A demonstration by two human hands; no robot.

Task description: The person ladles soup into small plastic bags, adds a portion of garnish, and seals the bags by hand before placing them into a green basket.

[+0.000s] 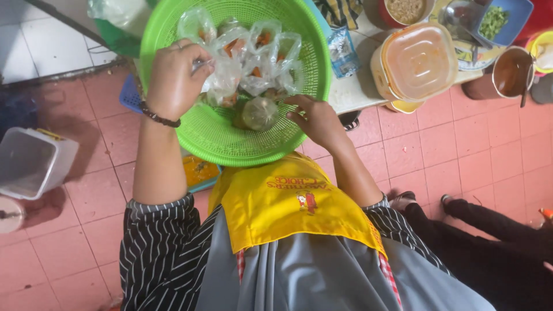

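The person stood over a green basket [230,138] that rested against the yellow apron [288,207], with its far side reaching toward the counter [357,86]. Inside lay a heap of small clear bags [253,57], knotted and holding orange and greenish fillings, piled mostly toward the far rim.

The left hand [173,80] was over the basket's left side, with its grip clenched around the neck of one bag at the near-left edge of the heap. The bag hung off the fingertips toward the middle of the basket, so the pile lay to the right of that grip and a little beyond it. A dark bead bracelet [158,118] sat on that wrist.

The right hand [314,118] was at the basket's near-right rim, fingers curled loosely. They touched or nearly touched one round bag with a greenish filling [259,112], which sat apart from the heap on the near side, just left of those fingertips. I could not tell whether that grip had actually closed on it. That hand was clearly the nearer one to the round bag, while the left was nearer to the main pile.

On the counter beyond stood a lidded tub of orange sauce [417,60] and a pot with a ladle [512,72]. An empty clear box [31,161] sat on the red tile floor [489,150].
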